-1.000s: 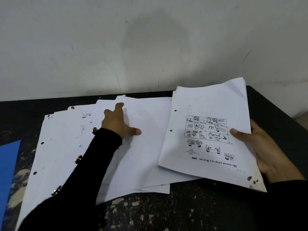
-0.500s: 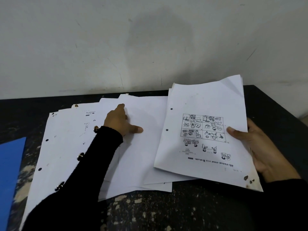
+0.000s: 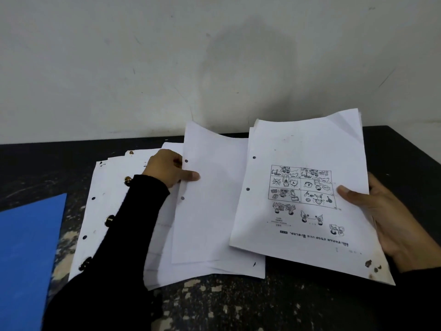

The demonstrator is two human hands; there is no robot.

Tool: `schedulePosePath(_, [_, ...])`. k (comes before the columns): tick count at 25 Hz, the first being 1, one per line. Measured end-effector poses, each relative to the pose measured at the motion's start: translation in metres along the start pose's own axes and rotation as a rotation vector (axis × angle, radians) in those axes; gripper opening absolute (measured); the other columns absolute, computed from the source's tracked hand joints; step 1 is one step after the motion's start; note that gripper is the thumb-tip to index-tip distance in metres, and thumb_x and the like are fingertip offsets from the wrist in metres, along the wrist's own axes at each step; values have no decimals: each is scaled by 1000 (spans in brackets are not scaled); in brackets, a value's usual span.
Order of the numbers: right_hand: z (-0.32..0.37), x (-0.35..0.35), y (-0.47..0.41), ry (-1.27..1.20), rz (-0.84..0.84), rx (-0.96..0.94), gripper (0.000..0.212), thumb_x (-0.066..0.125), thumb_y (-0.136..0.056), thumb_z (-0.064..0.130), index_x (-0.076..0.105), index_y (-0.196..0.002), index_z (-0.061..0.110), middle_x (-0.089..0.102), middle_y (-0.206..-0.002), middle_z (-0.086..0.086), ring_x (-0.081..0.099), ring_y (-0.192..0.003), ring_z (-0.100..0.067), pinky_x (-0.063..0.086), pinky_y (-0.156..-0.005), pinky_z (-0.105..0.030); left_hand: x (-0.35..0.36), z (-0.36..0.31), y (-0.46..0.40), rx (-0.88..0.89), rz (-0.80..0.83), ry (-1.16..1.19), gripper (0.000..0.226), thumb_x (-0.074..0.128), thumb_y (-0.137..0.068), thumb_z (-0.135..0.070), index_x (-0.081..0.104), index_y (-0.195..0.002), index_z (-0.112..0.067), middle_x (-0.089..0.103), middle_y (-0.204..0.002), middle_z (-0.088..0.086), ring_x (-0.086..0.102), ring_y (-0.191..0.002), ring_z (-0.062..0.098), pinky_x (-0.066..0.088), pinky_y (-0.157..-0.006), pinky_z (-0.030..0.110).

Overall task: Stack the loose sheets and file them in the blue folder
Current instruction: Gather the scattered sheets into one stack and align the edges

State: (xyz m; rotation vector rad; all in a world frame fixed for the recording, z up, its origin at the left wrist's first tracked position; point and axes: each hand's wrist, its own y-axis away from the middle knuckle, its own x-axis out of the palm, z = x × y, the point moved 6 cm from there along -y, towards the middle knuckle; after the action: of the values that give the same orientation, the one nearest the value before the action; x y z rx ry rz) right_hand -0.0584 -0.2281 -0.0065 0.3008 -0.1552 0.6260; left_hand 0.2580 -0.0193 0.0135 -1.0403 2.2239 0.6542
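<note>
Left fingers (image 3: 191, 175) clamped on a blank white sheet (image 3: 210, 199), thumb on top near its punched edge, other fingers hidden under the paper. Left hand (image 3: 167, 169) in a black sleeve (image 3: 114, 254) with small metal buttons. Blank white sheet lifted at the far end, curling up off the pile, two punch holes showing along its left edge.

Right fingers (image 3: 350, 194) clamped on a held stack of sheets (image 3: 307, 197), thumb pressed on the top page, the rest of the right hand (image 3: 391, 218) under the right edge. Held stack tilted up off the desk (image 3: 262, 306), with its left edge just over the blank sheet. Top page printed with small cartoon boxes and a line of text, upside down from here. Brown stains at its near right corner. One far corner folded.

Loose sheets (image 3: 105, 211) spread flat on the desk under the left arm, fanned out and not lined up, with punch holes along the left side. More of them poking out below the blank sheet, near the front.

Blue folder (image 3: 28, 247) flat on the desk at the far left, just beside the loose sheets, touched by neither hand. Partly cut off by the picture edge.

Desk dark and speckled, with pale worn patches. Plain white wall (image 3: 214, 56) behind, marked with faint scratches.
</note>
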Motion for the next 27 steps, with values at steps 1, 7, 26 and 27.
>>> schedulePosePath(1, [-1,6,0,-7,14,3,44,55,-87,-2,56,-126,19,71,-114,-13,73,-85,-28,61,-63,-43,-5,4,0,1,1,-33,28,83,-67,-19,68,-80,0,70,-85,15,64,-85,30,51,-74,31])
schedulePosePath(7, [-14,46,1,-14,82,5,47,56,-87,-2,54,-129,19,72,-113,-11,72,-93,-31,61,-69,-43,-10,6,3,19,-98,-172,41,82,-68,-17,69,-103,-3,65,-108,13,58,-106,28,48,-89,36])
schedulePosePath(26, [-20,68,6,-3,114,-29,45,56,-87,-1,55,-126,21,74,-107,-7,74,-82,-25,59,-55,-35,-31,39,-8,-59,-145,-203,41,83,-66,-29,63,-94,-9,59,-117,15,54,-112,29,42,-90,32])
schedulePosePath(27, [-21,70,7,0,120,-32,45,56,-87,-1,55,-126,21,74,-107,-7,74,-83,-25,60,-56,-35,-32,39,-8,-57,-145,-176,40,84,-66,-26,63,-95,-8,59,-114,14,54,-112,28,42,-88,31])
